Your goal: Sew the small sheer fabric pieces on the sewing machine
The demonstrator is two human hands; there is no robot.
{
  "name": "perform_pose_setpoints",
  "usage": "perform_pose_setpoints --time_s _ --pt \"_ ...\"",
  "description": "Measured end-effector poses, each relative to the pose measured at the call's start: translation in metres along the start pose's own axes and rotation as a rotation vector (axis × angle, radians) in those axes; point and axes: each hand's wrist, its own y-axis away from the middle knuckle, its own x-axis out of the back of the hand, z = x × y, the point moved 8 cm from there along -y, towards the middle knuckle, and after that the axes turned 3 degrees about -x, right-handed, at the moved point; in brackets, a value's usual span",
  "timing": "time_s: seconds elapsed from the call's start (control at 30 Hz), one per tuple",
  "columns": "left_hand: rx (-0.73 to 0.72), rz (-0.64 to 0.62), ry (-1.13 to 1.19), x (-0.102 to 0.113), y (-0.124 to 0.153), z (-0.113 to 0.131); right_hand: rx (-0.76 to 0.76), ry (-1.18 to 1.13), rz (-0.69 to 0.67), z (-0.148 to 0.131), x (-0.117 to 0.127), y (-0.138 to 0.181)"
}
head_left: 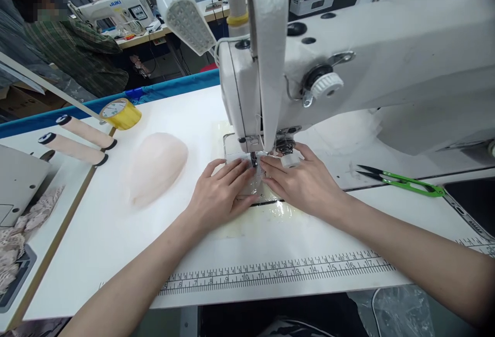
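A white industrial sewing machine (348, 64) stands on the white table (116, 244). Both my hands lie flat on a small sheer piece of fabric (256, 184) under the needle and presser foot (253, 159). My left hand (220, 195) presses the fabric from the left, fingers stretched toward the needle. My right hand (299, 180) presses it from the right, fingers spread flat, beside a small white roll (290, 160) at the needle plate.
A pale pink padded cup (154, 169) lies left of the machine. Yellow tape roll (120, 114) and two thread cones (79, 138) sit at the far left. Green thread snips (402, 181) lie at right. A printed ruler (278, 270) runs along the table's front. Another person sits at the back left.
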Motion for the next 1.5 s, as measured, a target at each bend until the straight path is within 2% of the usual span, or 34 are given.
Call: perform_pose_setpoints --time_s 0.07,0.17,0.27,0.37,0.47,0.53,0.7,0.87,1.07,1.17,1.33,1.5 --pt "0.030 -0.024 0.011 0.000 0.002 -0.002 0.006 0.007 0.019 0.000 0.003 0.000" --pt "0.068 -0.047 -0.064 0.005 0.005 -0.002 0.030 -0.008 0.132 -0.003 0.013 0.001" --pt "0.062 0.071 -0.118 0.024 0.006 0.002 0.018 -0.069 0.202 -0.009 0.022 0.003" --pt "0.037 0.158 -0.143 0.032 0.003 0.001 0.026 -0.168 0.168 -0.019 0.025 0.003" --pt "-0.056 0.057 -0.141 0.018 -0.001 -0.001 0.071 -0.216 0.092 -0.027 0.022 0.003" --pt "-0.100 -0.022 -0.108 0.006 -0.001 -0.004 0.059 -0.198 0.102 -0.026 0.022 0.003" --pt "-0.068 -0.093 0.024 -0.004 0.001 -0.008 0.064 -0.220 0.073 -0.025 0.015 0.007" --pt "-0.054 -0.097 0.040 -0.007 -0.001 -0.008 0.021 -0.185 0.040 -0.022 0.009 0.008" --pt "-0.125 -0.002 -0.038 -0.002 0.000 -0.004 -0.026 -0.165 0.061 -0.009 0.010 0.004" --pt "-0.122 -0.024 -0.023 -0.002 0.000 -0.003 -0.051 -0.180 0.055 -0.003 0.008 0.004" --pt "-0.034 -0.087 0.042 -0.009 0.000 -0.007 -0.032 -0.159 0.025 -0.001 0.005 0.004" --pt "-0.088 -0.061 0.024 -0.009 0.000 -0.004 -0.035 -0.158 0.017 -0.002 0.004 0.002"
